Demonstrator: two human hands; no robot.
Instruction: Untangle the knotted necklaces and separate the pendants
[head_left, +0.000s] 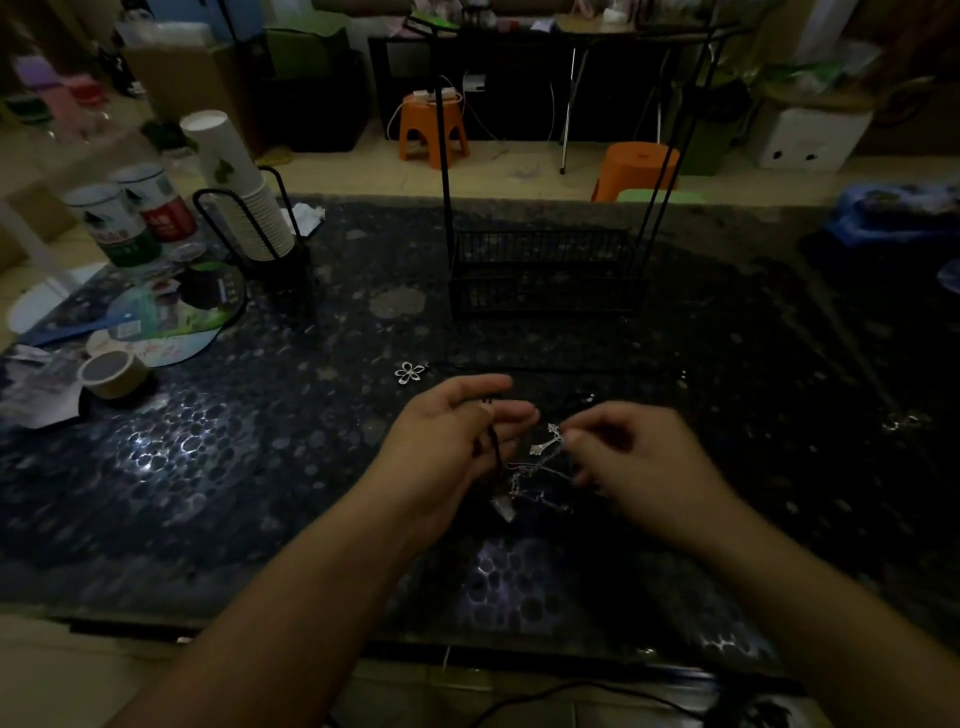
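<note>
Left hand (457, 431) pinched the black cord (493, 447), right hand (639, 457) pinched near the cross pendant (548, 441). Tangled chains (530, 483) hung between, just over the table (260, 467), cord running vertical, closer to left.

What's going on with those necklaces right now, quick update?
Left hand holds the black cord. Right hand pinches by the cross pendant. Tangle still knotted between them. Flower pendant lies apart on the table.

Beyond the fingers stands a black wire rack (545, 270), with stacked paper cups (244, 197), two tins (135, 213) and a tape roll (111, 373) far to their left.
</note>
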